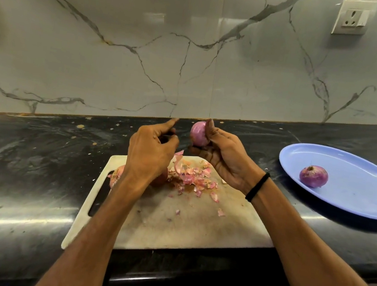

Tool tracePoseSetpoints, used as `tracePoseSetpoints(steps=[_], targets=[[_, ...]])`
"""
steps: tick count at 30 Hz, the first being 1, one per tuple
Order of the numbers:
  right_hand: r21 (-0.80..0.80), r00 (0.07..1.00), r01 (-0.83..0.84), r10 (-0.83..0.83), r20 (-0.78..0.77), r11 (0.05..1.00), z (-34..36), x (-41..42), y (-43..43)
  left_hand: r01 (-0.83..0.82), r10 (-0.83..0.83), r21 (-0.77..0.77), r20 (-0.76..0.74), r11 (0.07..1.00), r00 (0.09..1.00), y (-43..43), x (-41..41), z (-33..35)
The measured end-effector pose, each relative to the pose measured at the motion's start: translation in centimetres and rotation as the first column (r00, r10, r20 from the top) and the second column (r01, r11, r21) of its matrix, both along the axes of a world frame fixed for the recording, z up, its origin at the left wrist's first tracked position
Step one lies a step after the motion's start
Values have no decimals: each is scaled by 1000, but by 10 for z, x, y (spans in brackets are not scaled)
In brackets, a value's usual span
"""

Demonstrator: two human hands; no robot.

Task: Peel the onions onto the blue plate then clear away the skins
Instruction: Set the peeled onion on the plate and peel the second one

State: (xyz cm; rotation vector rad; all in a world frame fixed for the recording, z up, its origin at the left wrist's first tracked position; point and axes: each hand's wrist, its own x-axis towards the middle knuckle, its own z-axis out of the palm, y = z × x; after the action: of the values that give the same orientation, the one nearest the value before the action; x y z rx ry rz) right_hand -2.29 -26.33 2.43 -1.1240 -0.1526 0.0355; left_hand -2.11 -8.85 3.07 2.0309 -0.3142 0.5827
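Observation:
My right hand grips a smooth pink onion above the back of the white cutting board. Just left of it, my left hand is curled, and a strip of skin hangs beside its fingers; whether they pinch it is hidden. A heap of pink onion skins lies on the board. Two unpeeled onions sit on the board behind my left wrist, one on the left, one on the right. A peeled onion lies on the blue plate at right.
The board lies on a black stone counter whose front edge runs below it. A marble backsplash rises behind, with a wall socket at top right. Small skin flakes dot the counter near the wall.

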Motion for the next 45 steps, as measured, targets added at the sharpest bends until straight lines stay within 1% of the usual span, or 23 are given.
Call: tracePoseSetpoints(steps=[3, 5, 7, 9, 12, 15, 18, 22, 25, 29, 33, 37, 39, 41, 43, 45], targets=[[28, 999, -13, 14, -36, 1000, 3, -2, 1, 120, -120, -50, 15, 991, 993, -4, -1, 1], [28, 997, -26, 28, -67, 999, 5, -4, 1, 182, -182, -3, 19, 983, 983, -6, -1, 1], [-33, 996, -26, 23, -92, 999, 6, -6, -1, 199, -200, 35, 30, 979, 979, -7, -1, 0], [-98, 994, -30, 19, -108, 995, 6, -7, -2, 202, -204, 28, 48, 979, 978, -6, -1, 0], [-97, 992, -39, 27, -120, 994, 7, -8, -2, 224, -222, -12, 104, 974, 970, -7, -2, 1], [-20, 996, -23, 21, -92, 1000, 7, -7, 0, 238, -223, -127, 121, 963, 967, -7, -7, 2], [28, 999, -16, 18, -42, 999, 6, -7, 0, 228, -222, -256, 52, 939, 974, -8, -9, 4], [77, 1000, -23, 22, 7, 997, 4, -6, 2, 230, -249, -325, -20, 917, 968, -10, -10, 4], [46, 999, -17, 15, 42, 999, 2, -5, 2, 201, -221, -304, -35, 931, 975, -11, -9, 2], [6, 999, 9, -9, 38, 1000, -2, -3, 3, 118, -138, -266, -55, 957, 989, -14, -6, -3], [-18, 999, 28, -27, 27, 999, -4, -2, 4, 73, -78, -206, -19, 976, 997, -15, -5, -7], [-12, 1000, 28, -28, -2, 1000, -5, -3, 3, 46, -36, -174, 57, 984, 998, -14, -8, -6], [0, 1000, 31, -31, -3, 1000, -5, -4, 4, 42, -36, -185, 39, 982, 999, -14, -9, -5], [6, 999, 35, -35, 16, 999, -6, -4, 3, 92, -104, -271, -29, 958, 994, -15, -11, -4], [29, 999, 31, -32, 40, 999, -6, -5, 3, 142, -203, -415, -105, 898, 974, -17, -14, -2], [61, 999, 22, -24, 42, 998, -5, -6, 5, 138, -257, -527, -160, 839, 953, -21, -14, -3]])
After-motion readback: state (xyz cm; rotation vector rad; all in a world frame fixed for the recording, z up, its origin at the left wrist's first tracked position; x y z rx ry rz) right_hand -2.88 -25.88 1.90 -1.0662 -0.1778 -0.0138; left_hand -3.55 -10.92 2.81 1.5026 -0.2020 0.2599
